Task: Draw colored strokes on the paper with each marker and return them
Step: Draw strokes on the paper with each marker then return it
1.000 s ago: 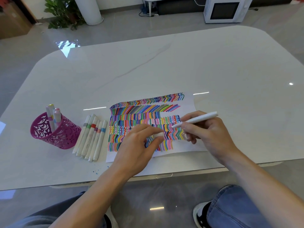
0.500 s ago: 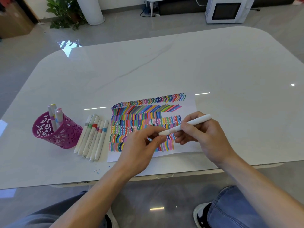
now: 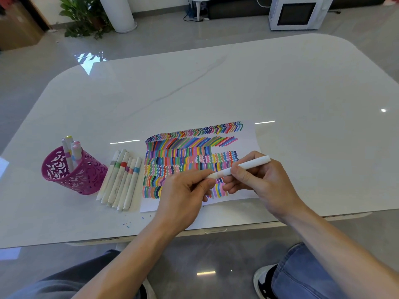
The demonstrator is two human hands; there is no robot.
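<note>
My right hand grips a white marker, held nearly level above the paper. My left hand pinches the marker's cap end between thumb and fingers, and the cap sits pushed onto the marker. The paper is covered with rows of colored strokes, and both hands hide its lower middle part. Several white markers with colored bands lie side by side just left of the paper. A pink cut-out holder at the left holds three upright markers.
The white marble table stretches far beyond the paper. Small blue ink specks dot its front edge. My knees and a shoe show below the table. On the floor behind stand a potted plant and a white microwave.
The left hand brought the cap to the marker's tip and it is on now. The right hand lowered and tilted the marker slightly toward the left hand.
</note>
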